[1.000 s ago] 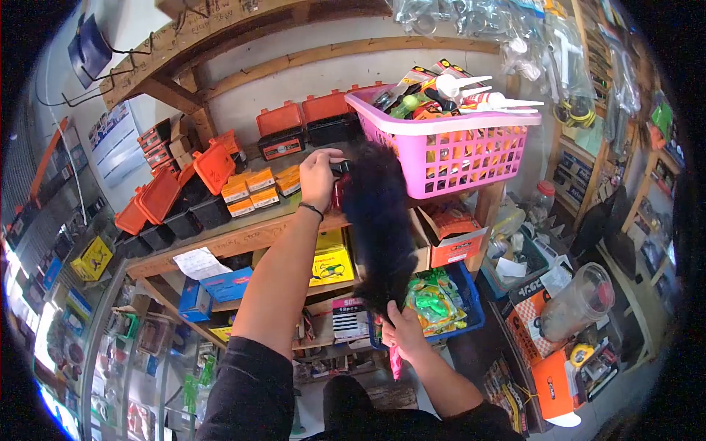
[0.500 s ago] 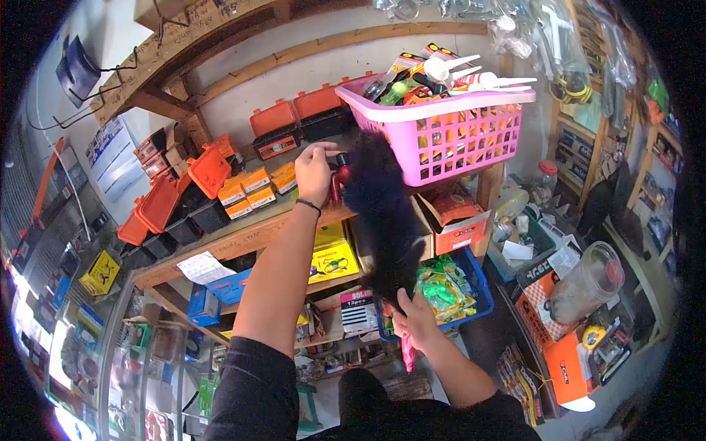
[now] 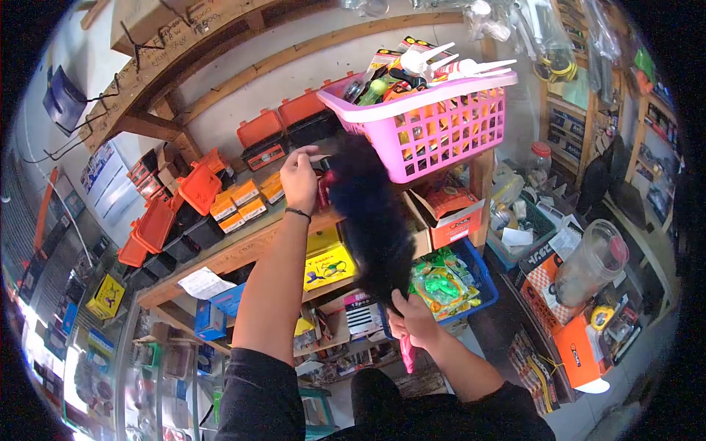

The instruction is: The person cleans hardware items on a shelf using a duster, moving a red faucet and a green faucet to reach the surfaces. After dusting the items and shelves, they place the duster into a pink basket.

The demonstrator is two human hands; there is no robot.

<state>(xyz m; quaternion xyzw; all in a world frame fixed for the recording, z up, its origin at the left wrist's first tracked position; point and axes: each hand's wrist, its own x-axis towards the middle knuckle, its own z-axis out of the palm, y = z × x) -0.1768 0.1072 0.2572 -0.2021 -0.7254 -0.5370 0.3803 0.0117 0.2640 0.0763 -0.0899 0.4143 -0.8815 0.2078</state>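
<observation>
My right hand (image 3: 415, 320) grips a black feather duster (image 3: 371, 213) by its lower end, and the handle's pink end sticks out below the fist. The duster's fluffy head reaches up in front of the shelf, blurred by motion. My left hand (image 3: 300, 176), with a dark band at the wrist, is raised with its fingers pinched together beside a dark red bottle (image 3: 322, 189). The duster partly covers that bottle. Whatever the left fingertips hold is too small to make out. Just right of the duster stands a pink basket (image 3: 408, 154) filled with packaged goods and white-nozzled items.
Small orange-and-white boxes (image 3: 243, 192) and black bins with orange lids (image 3: 198, 187) line the wooden shelf (image 3: 243, 253) to the left. Below are a yellow box (image 3: 329, 266) and a blue tray (image 3: 487, 283) of green packets. A clear plastic container (image 3: 592, 261) stands at right.
The view has shifted slightly, so the shelf and basket sit further left. The duster's head has swung a little, while both hands keep nearly the same pose.
</observation>
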